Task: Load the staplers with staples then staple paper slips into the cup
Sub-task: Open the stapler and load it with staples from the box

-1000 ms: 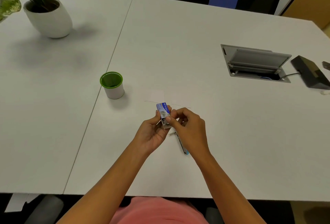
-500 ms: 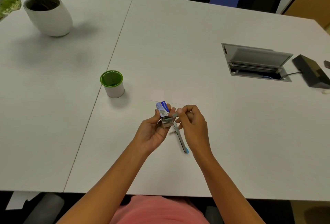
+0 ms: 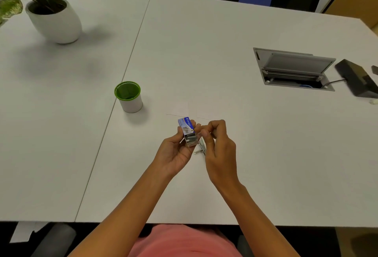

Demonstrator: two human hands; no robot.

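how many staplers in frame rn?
1: an opened stapler lies on the table, partly covered by the right hand. No second stapler shows; one could be hidden or out of frame.

White table point(image 3: 204, 52) carries cup point(image 3: 128, 98), potted plant point(image 3: 55, 21), stapler point(image 3: 202, 147), paper slips point(image 3: 180, 109).

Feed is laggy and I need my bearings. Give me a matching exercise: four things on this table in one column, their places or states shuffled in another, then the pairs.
1 staple box
2 cup
3 plant pot
4 cable hatch

A far left corner of the table
B lid raised, on the right
C held in the left hand
D upright, left of the staple box

Pairs: 1-C, 2-D, 3-A, 4-B
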